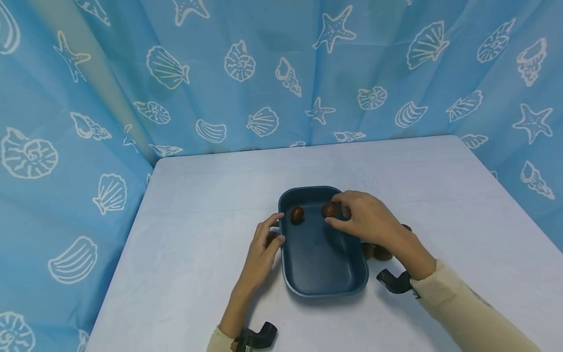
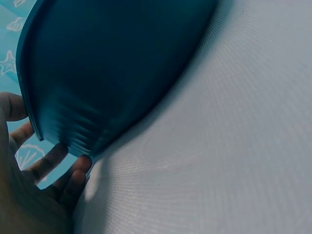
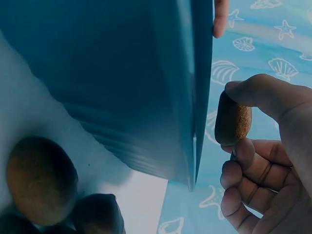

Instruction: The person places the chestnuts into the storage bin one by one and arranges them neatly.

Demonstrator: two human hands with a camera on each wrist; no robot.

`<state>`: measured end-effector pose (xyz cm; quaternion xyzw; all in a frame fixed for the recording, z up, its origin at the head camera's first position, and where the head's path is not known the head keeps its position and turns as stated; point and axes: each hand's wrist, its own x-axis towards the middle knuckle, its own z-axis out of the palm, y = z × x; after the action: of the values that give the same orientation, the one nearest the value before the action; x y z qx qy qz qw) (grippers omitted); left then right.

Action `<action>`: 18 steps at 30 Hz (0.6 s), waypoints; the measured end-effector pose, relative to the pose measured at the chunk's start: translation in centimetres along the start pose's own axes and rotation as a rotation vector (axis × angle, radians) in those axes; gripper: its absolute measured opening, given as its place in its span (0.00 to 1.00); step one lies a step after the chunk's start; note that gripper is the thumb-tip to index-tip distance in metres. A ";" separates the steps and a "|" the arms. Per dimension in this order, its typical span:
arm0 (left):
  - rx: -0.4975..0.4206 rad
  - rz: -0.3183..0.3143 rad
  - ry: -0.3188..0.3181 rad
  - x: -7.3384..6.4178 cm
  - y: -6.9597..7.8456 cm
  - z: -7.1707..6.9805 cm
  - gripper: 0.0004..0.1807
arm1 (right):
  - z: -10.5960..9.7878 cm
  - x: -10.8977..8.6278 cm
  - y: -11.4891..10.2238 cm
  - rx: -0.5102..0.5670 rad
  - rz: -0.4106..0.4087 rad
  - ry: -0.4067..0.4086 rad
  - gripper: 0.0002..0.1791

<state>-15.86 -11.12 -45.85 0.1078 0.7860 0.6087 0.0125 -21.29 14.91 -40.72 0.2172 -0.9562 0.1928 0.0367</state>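
A dark blue rectangular tray (image 1: 323,266) stands on the white table with one brown chestnut (image 1: 297,215) inside, near its far left corner. Over the far right part of the tray, my right hand (image 1: 367,217) pinches another chestnut (image 1: 329,210) between thumb and fingers. The right wrist view shows this held chestnut (image 3: 233,118) above rim height, with a rough, lighter patch on one side. My left hand (image 1: 263,252) rests its fingertips against the tray's left side. In the left wrist view, the left fingers (image 2: 51,163) touch the outer wall, spread apart.
Several more chestnuts (image 1: 382,253) lie on the table against the tray's right side, partly hidden under my right forearm. The right wrist view shows a large one (image 3: 41,180) beside the tray. A blue shell-print curtain (image 1: 264,88) hangs behind the white table (image 1: 211,220).
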 end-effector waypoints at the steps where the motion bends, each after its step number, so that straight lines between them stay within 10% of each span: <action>1: 0.000 -0.002 -0.001 0.0 0.0 0.0 0.27 | 0.1 0.1 -0.1 0.000 0.003 -0.003 0.28; 18: 0.017 0.026 0.003 0.9 -4.2 0.3 0.27 | 0.6 1.9 -0.3 0.002 0.015 -0.048 0.27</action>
<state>-17.37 -11.61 -49.81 0.1172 0.7897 0.6022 0.0026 -22.89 13.69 -40.90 0.2145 -0.9582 0.1887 0.0123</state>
